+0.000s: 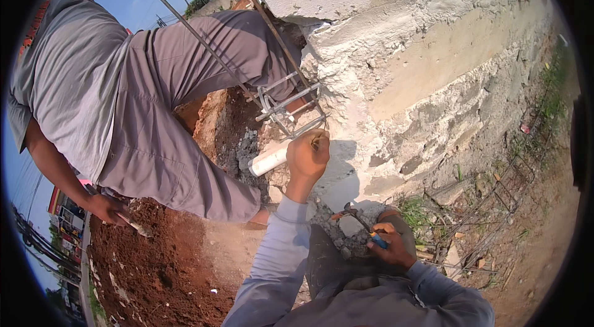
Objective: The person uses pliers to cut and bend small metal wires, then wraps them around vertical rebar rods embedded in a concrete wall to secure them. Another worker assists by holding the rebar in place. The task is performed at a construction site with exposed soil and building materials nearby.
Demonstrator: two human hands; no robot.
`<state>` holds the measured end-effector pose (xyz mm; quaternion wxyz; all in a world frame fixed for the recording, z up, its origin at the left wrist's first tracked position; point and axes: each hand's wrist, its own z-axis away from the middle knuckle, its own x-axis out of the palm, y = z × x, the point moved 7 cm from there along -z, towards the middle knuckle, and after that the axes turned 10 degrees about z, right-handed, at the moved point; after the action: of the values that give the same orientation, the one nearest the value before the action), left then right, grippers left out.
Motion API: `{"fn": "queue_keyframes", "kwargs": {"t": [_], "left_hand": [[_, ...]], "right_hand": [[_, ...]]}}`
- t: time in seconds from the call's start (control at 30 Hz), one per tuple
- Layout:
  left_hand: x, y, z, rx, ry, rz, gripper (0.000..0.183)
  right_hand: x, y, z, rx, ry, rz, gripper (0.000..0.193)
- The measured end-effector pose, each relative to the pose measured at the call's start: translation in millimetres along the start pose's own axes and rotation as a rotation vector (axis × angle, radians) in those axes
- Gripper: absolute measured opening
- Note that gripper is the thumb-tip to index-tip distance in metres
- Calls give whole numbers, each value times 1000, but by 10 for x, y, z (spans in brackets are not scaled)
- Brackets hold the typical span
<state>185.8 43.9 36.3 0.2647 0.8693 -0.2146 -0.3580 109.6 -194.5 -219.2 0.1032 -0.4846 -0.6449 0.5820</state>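
Observation:
My left hand (308, 157) is closed in a fist, raised at the lower end of a rebar cage (289, 104) of bent steel stirrups and long rods. What its fingers hold, if anything, is hidden. Just left of that hand, a white pipe (269, 161) sticks out near the wall's foot. Lower right, by my knee, my right hand (393, 246) grips a hand tool (377, 240) with a blue handle and a dark metal shaft; its exact kind is unclear. Under the tool lie grey rubble and a pale chunk (351, 226).
A co-worker's leg (185, 160) stands close on the left, and that person's lowered hand (108, 208) holds a tool. A rough plastered wall (427, 79) rises ahead and to the right. Reddish soil (154, 259) covers the lower left; thin rods (489, 228) and weeds lie right.

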Motion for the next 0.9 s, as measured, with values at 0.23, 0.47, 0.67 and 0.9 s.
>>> {"fn": "queue_keyframes", "kwargs": {"t": [0.23, 0.47, 0.67, 0.9], "left_hand": [[30, -69, 54, -138, 33, 17, 24], [31, -106, 131, -181, 105, 142, 20], [-43, -40, 159, -29, 204, 71, 20], [-27, -47, 200, -27, 258, 35, 18]], "right_hand": [[-523, -932, -1014, 9, 73, -404, 38], [-647, -973, -1321, 328, -379, -639, 60], [-543, -994, -1252, 301, -519, -993, 99], [-475, -904, -1441, 351, -497, -1100, 96]]}}
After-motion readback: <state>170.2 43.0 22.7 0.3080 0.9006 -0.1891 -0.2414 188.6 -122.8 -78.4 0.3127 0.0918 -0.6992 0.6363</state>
